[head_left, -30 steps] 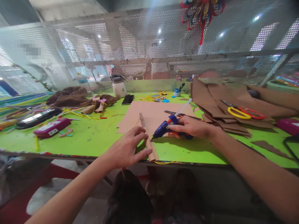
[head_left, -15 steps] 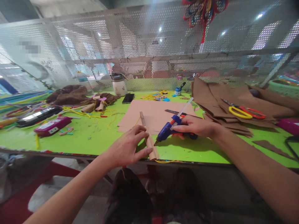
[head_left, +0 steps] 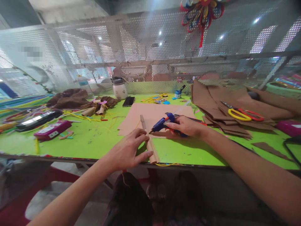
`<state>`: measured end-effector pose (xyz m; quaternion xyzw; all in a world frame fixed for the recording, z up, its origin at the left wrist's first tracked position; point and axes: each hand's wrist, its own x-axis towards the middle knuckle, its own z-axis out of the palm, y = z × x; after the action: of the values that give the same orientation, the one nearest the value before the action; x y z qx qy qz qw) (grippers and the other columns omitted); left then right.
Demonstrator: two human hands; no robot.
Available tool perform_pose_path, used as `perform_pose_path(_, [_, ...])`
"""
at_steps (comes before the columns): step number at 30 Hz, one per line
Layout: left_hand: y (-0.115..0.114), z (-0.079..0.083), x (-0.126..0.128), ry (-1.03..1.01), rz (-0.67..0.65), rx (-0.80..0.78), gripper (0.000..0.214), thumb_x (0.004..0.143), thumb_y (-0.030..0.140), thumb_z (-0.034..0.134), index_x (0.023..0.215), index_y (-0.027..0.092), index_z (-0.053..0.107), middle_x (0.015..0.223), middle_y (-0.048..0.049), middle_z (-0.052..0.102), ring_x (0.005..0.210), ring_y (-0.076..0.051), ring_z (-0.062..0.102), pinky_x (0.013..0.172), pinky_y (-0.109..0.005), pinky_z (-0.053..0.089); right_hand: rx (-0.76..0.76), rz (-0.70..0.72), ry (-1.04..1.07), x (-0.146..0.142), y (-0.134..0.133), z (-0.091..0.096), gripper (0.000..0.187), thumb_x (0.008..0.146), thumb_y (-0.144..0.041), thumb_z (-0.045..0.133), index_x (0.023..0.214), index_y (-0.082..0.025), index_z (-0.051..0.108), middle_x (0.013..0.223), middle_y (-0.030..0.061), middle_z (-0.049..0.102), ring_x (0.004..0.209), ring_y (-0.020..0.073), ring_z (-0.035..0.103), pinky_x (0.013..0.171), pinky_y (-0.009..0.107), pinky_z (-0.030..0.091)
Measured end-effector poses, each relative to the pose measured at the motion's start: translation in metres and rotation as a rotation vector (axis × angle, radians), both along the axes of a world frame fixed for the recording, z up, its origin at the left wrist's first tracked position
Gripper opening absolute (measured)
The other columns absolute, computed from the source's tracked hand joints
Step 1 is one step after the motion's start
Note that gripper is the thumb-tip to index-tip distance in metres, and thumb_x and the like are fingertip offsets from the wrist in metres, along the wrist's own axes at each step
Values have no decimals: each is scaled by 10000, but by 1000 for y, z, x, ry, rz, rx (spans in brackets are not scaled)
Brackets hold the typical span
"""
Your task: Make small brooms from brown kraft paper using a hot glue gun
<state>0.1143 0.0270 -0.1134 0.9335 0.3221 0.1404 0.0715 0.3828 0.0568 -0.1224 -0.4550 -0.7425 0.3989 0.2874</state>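
Observation:
My left hand [head_left: 128, 150] presses a thin rolled brown paper tube [head_left: 149, 144] onto the green table [head_left: 94, 139], fingers closed around it near the front edge. My right hand [head_left: 184, 126] grips a blue hot glue gun [head_left: 162, 122]. Its nozzle points left and sits just above the upper part of the tube. A clear glue stick pokes out of the gun's back. Under the far end of the tube lies a flat sheet of light brown paper [head_left: 145, 114].
Yellow-and-red scissors [head_left: 244, 114] rest on a pile of brown paper pieces [head_left: 225, 100] at the right. A black phone [head_left: 129, 101], a white jar [head_left: 119, 88] and a small blue pot [head_left: 178, 93] stand at the back. Pink boxes [head_left: 52, 130], coloured strips and paper rolls litter the left side.
My right hand has carried the glue gun up and left, from beside the middle of the tube to its upper part. My left hand has stayed on the tube.

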Motion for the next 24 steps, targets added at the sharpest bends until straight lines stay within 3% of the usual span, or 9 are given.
perform_pose_path(11, [0,-1,-1,-17,-10,14,381,877,463,500,1116,180,588,1230,-138,494,1130,-271,513,993,-421,429,-4,-85,92,-10,3,-5,473,824,-600,521,652,-159,535,577,-13,515,478,83,419,480,241,316])
perform_pose_path(24, [1,-1,-1,6,7,3,437,883,484,479,1162,162,574,1252,-148,476,1145,-274,506,1011,-421,411,-5,17,-33,-1,-7,3,510,864,-594,463,586,-167,480,526,-37,444,470,78,353,486,250,267])
